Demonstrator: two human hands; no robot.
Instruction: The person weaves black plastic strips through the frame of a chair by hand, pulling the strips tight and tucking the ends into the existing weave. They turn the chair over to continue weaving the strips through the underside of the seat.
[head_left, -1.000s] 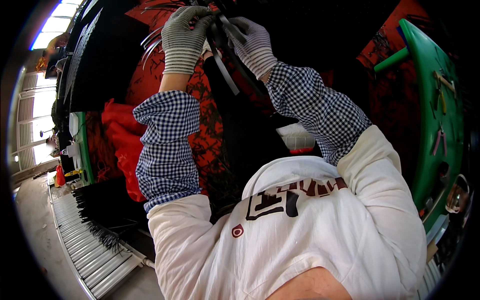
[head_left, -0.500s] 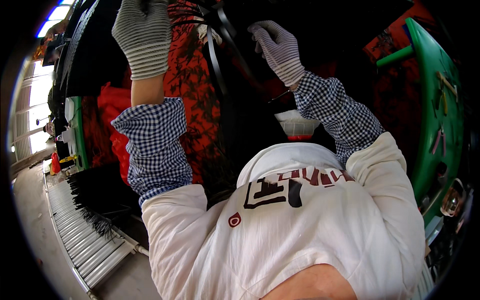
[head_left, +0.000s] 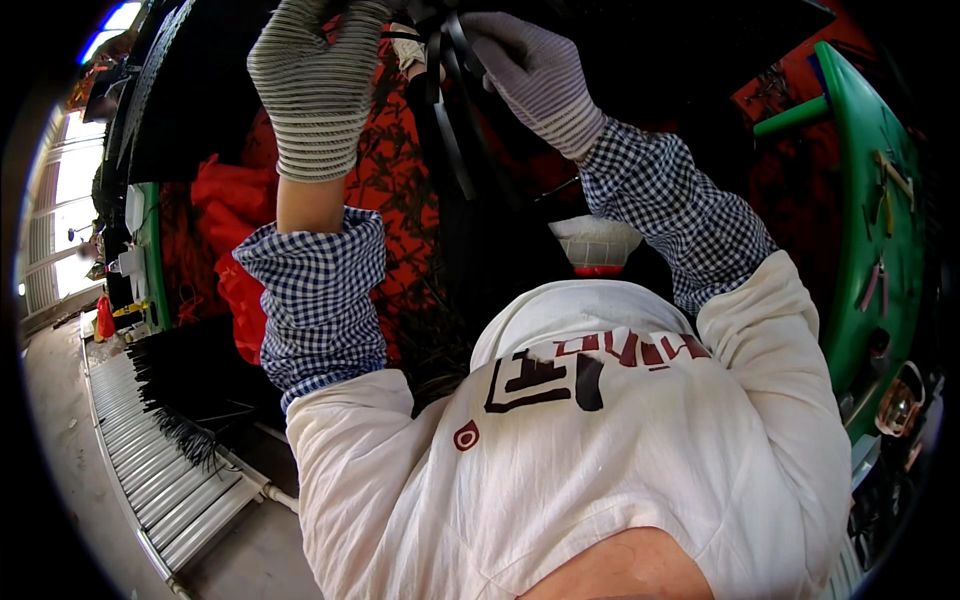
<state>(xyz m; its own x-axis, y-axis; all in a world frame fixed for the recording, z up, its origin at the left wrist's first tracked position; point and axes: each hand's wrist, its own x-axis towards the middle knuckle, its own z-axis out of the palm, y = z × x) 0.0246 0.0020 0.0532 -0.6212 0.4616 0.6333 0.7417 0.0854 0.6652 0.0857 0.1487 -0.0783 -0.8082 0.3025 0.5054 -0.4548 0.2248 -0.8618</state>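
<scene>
Both my hands wear striped grey-and-white knitted gloves and are raised at the top of the view. My left hand point(head_left: 318, 95) is closed, its fingertips partly cut off by the upper edge, so what it grips is hidden. My right hand point(head_left: 532, 78) curls its fingers around a flat black strip point(head_left: 452, 150), one of several that hang down between the hands. Behind the strips is a dark black piece of work, its outline lost in shadow. Part of another light glove point(head_left: 408, 50) shows beyond the strips.
Red cloth point(head_left: 235, 200) lies under scattered black scraps. A green table point(head_left: 880, 260) with pliers point(head_left: 876, 285) stands at the right. A roller conveyor point(head_left: 165, 450) runs at lower left, beside a black fringed bundle point(head_left: 185, 400). A white grid-patterned object point(head_left: 596, 243) sits before my chest.
My left hand has moved right and slightly down. My right hand has moved left and up to the black strips and closed on one; the hands are nearer each other.
</scene>
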